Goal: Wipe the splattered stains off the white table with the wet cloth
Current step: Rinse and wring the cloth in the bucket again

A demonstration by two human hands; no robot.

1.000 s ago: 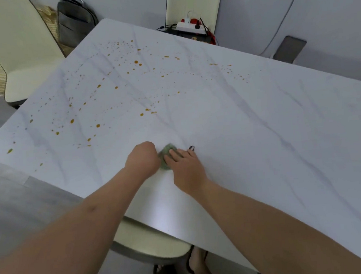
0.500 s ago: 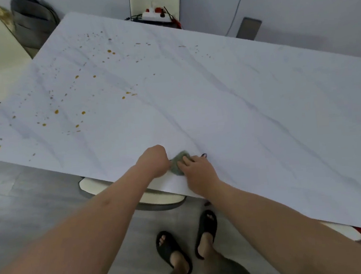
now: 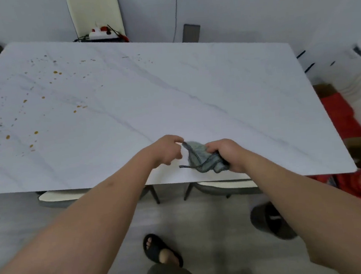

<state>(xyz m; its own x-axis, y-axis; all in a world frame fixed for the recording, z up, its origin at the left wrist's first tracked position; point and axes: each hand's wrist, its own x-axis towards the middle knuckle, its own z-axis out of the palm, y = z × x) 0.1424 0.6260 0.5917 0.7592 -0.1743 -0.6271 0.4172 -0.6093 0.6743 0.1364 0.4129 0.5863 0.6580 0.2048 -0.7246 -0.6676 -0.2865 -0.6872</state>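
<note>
Crumpled grey-green wet cloth (image 3: 200, 157) sits bunched in the right hand's (image 3: 228, 154) curled fingers, above the white marble counter's (image 3: 193, 92) near edge; the left hand (image 3: 167, 149) pinches its corner. Orange splattered stains (image 3: 32, 105) dot the counter's left.

A cream chair (image 3: 94, 11) with a power strip (image 3: 102, 33) beyond, red bags (image 3: 344, 115) rightward

Soft, even indoor light, rather dim and bluish; no hard shadows on the table (image 3: 193, 88). Wide-angle bending at the edges (forearms loom large), slight overall blur.
</note>
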